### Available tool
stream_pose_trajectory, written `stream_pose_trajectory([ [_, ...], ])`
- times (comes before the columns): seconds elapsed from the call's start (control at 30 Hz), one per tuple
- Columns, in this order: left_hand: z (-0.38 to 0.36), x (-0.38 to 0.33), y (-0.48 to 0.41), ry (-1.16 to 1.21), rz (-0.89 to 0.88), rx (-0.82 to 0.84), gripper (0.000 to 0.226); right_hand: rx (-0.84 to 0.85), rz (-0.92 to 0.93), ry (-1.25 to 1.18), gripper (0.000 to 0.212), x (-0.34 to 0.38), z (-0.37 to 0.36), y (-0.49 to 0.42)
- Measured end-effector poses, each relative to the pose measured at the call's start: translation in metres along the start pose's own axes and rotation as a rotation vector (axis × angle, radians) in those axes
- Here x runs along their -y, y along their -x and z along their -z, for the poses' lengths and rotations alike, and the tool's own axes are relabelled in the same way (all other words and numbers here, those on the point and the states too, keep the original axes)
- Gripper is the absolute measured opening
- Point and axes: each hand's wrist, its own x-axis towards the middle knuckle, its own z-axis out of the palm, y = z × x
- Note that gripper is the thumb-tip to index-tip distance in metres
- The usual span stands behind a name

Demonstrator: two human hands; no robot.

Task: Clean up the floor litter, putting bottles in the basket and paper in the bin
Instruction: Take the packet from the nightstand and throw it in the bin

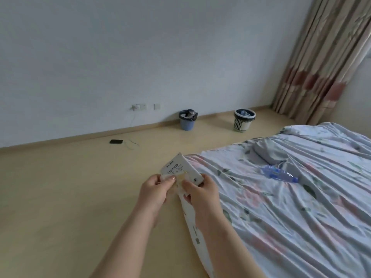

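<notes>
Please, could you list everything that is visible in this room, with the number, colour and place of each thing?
paper: one, white with handwriting, held up over the floor beside the bed
bin: one, blue with black lining, on the floor against the wall
basket: one, white, perforated, on the floor right of the bin
bottles: count unclear, clear, inside the basket
bottle: one, clear bluish, lying on the bed sheet
bed sheet: one, pale blue with pink flowers, right side
phone: one, black, on the floor near the wall
cable: one, thin, beside the phone
wall sockets: a few, white, low on the wall
curtain: one, beige with red patches, far right
left hand: pinches the paper
right hand: grips the paper
</notes>
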Motion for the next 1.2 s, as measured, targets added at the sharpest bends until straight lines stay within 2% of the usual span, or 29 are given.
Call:
stream_pose_trajectory([
  [0.17, 0.021, -0.019, -0.076, 0.082, 0.054, -0.065, 0.008, 0.075, -0.049, -0.004, 0.010, 0.001, -0.055, -0.073],
  [0.33, 0.049, -0.034, -0.161, 0.217, 0.114, -0.081, 0.011, 0.117, -0.039, 0.008, 0.014, 0.005, -0.119, -0.145],
  [0.67, 0.114, -0.100, -0.359, 0.146, 0.139, -0.048, 0.010, 0.081, -0.091, -0.042, 0.015, 0.031, -0.261, -0.299],
  [0.9, 0.102, -0.121, -0.472, 0.126, 0.200, -0.022, 0.010, 0.027, -0.147, -0.074, 0.014, 0.042, -0.299, -0.405],
  [1.2, 0.052, -0.195, -0.651, 0.142, 0.128, -0.102, 0.005, 0.143, -0.114, -0.106, 0.014, 0.102, -0.343, -0.601],
])
